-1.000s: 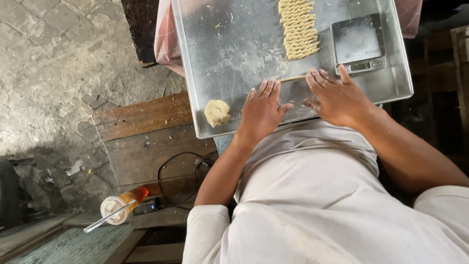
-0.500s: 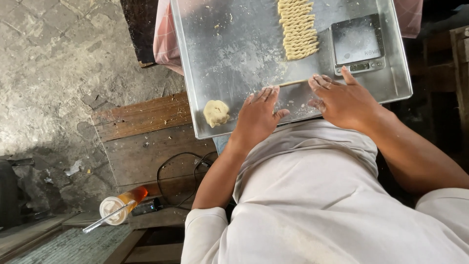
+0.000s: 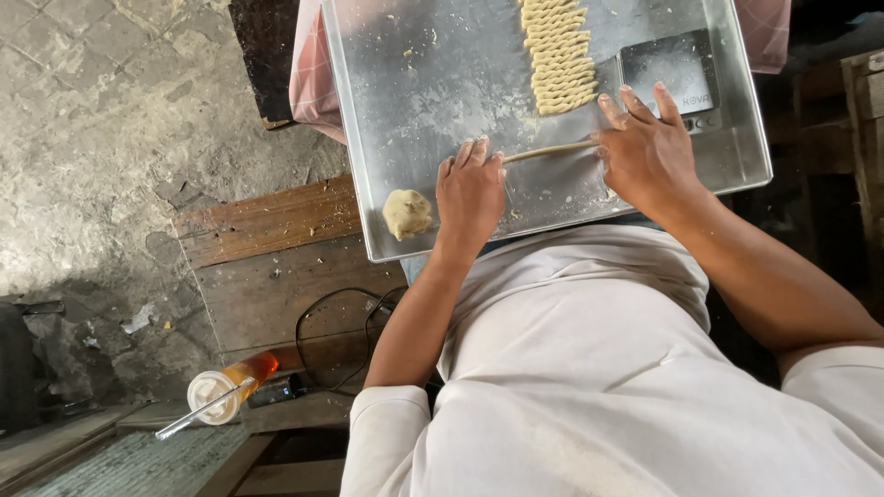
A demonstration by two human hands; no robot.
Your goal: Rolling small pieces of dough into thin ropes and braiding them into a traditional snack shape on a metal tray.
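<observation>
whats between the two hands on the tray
In the head view, a thin rolled dough rope stretches between the left hand and right hand, lying on the metal tray.

You're looking down at a rough grey stone floor (image 3: 101, 138), daylight washing over its upper left and shadow pooling lower left. Worn wooden planks (image 3: 267, 248) are lying beside it, a black cable (image 3: 336, 331) looping across them. A plastic cup with a straw (image 3: 216, 396) is sitting on a ledge below.
</observation>
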